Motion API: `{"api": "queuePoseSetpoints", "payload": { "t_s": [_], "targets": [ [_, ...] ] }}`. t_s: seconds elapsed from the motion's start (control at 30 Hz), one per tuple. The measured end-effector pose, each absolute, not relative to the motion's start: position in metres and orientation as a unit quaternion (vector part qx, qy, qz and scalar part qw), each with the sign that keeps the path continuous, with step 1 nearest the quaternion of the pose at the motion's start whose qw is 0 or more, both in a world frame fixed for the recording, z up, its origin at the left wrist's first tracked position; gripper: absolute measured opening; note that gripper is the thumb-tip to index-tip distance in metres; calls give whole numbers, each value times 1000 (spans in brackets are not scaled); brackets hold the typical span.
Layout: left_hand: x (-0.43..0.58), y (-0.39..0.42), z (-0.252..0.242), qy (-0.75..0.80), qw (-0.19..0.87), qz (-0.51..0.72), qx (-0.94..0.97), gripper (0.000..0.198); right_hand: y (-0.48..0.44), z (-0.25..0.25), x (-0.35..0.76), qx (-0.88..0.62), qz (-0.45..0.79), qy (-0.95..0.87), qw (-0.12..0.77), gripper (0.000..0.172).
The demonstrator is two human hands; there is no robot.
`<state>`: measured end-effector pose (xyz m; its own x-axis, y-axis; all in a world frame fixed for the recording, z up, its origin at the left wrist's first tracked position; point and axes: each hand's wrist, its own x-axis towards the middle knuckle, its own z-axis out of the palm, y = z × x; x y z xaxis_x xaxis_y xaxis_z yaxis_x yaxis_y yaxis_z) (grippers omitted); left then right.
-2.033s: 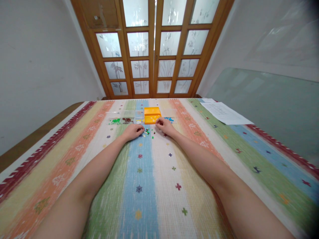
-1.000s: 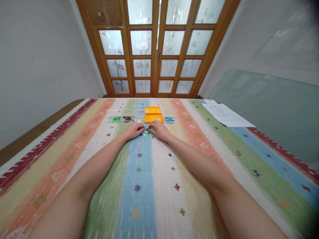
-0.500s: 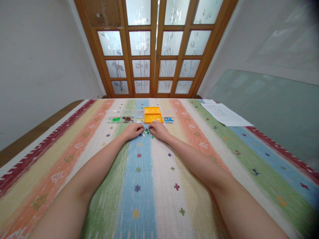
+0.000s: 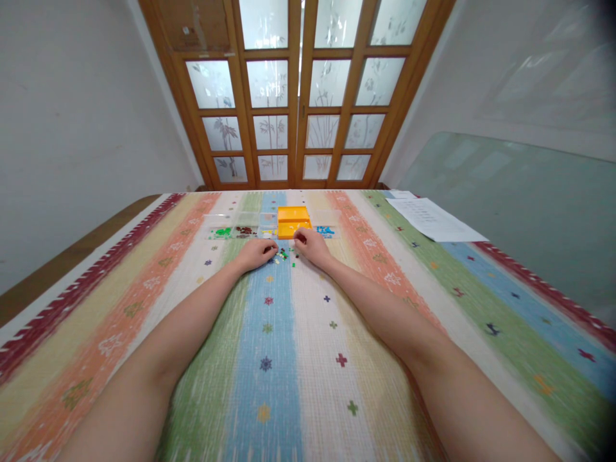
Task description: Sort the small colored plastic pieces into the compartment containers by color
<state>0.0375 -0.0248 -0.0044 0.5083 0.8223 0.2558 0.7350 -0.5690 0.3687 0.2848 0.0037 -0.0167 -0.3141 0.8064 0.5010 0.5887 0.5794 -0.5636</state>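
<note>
Several tiny green, brown and white pieces (image 4: 283,255) lie on the cloth's blue stripe between the hands. My left hand (image 4: 258,254) rests at their left edge, its fingers pinched; what they hold, if anything, is too small to name. To the right, my right hand (image 4: 310,246) is closed in a pinch in front of an open orange box (image 4: 293,213), and its fingertips hide any small thing. White pieces lie in the box. Clear boxes beside it hold green pieces (image 4: 223,232), brown pieces (image 4: 246,231) and blue pieces (image 4: 325,230).
A striped, patterned cloth (image 4: 269,321) covers the table. White paper sheets (image 4: 423,215) lie at the back right. Behind the table stands a wooden door with glass panes (image 4: 269,83), and a pale green glass panel (image 4: 505,205) leans at the right.
My right hand has moved slightly right, away from the small pieces and my left hand, uncovering a few pieces. My left hand has stayed nearly in place.
</note>
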Motion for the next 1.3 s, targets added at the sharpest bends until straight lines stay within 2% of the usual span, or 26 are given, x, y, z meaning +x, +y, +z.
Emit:
{"api": "queuePoseSetpoints", "payload": {
  "t_s": [0.3, 0.43, 0.63, 0.83, 1.03, 1.3],
  "targets": [
    [38, -25, -3, 455, 106, 199, 861, 28, 31, -32, 300, -478, 212, -688, 503, 20],
    [38, -25, -2, 458, 108, 194, 861, 28, 38, -39, 302, -463, 221, -692, 508, 29],
    [38, -26, -1, 460, 113, 196, 859, 28, 36, -39, 301, -463, 195, -704, 502, 31],
    [39, -27, -1, 464, 111, 191, 858, 28, 18, -25, 296, -456, 176, -761, 427, 20],
    [38, -25, -2, 496, 76, 192, 844, 27, -9, -12, 282, -311, 140, -887, 312, 11],
    [36, -24, -2, 497, 66, 190, 844, 29, -18, -8, 278, -275, 89, -921, 261, 16]
  ]
}}
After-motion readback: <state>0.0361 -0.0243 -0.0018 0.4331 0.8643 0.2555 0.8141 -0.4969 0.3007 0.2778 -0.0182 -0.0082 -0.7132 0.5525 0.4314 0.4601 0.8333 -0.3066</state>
